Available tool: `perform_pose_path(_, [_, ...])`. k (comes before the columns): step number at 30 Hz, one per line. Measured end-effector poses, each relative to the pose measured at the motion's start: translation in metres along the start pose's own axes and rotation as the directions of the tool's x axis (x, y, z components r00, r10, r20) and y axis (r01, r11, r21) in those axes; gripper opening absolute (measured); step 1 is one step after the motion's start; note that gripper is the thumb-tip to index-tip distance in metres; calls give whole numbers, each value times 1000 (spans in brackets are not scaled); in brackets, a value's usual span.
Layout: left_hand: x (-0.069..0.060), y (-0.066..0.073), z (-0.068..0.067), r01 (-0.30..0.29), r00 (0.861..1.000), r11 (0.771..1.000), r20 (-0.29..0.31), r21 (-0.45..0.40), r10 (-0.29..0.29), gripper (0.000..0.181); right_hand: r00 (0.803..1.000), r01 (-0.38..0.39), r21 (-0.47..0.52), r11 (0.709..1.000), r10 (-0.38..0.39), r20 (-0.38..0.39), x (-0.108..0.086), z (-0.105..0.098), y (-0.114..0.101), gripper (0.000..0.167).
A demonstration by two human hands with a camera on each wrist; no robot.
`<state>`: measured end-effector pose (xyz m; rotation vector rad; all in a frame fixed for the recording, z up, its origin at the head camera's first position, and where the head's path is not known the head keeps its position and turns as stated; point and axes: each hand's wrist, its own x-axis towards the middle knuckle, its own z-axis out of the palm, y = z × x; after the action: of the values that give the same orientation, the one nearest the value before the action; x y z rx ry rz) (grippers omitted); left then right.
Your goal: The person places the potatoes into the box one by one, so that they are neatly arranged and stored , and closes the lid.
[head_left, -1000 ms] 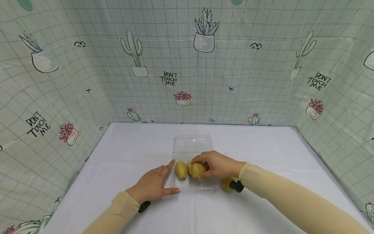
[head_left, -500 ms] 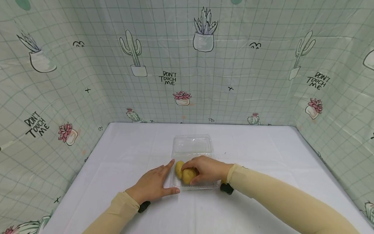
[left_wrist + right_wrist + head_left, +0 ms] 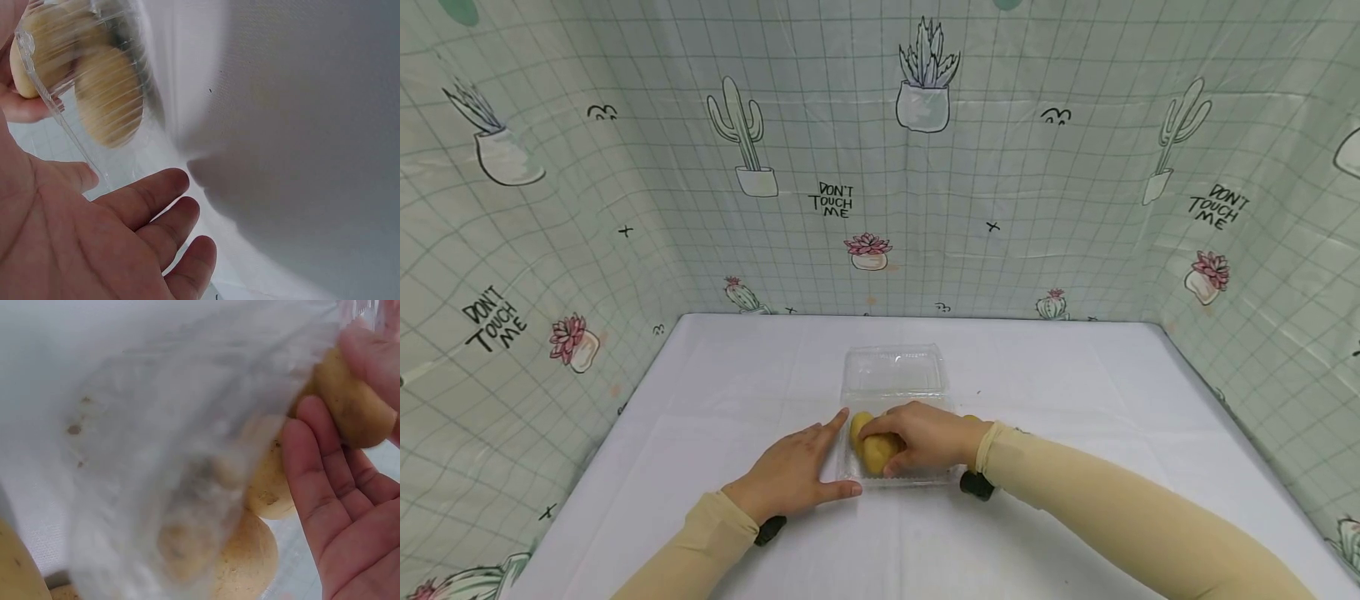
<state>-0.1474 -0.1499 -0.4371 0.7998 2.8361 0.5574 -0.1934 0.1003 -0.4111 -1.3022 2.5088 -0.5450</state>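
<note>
The lettering "DON'T TOUCH ME" (image 3: 832,201) shows three times on the grid-patterned backdrop (image 3: 1000,179).

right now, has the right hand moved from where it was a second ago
Yes. In the head view, the right hand, holding a potato, has moved left and slightly toward the person, judged against the clear container's open lid.

Room above the lid (image 3: 895,371), hands (image 3: 793,473) (image 3: 921,435) obstructing the tray (image 3: 913,481) (potatoes (image 3: 878,455) between them)

head: high, forward-down over the table (image 3: 1075,392) | left wrist: close, along my left hand (image 3: 790,472) | right wrist: close, along my right hand (image 3: 928,435) | all share: potatoes (image 3: 878,455)
</note>
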Motion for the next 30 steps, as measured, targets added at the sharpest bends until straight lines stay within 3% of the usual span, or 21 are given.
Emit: perform_pose_path(30, [-1,0,1,-5,1000,1000,-11,7,5,105,999,-38,-103,994,39,6,1,5,-9,49])
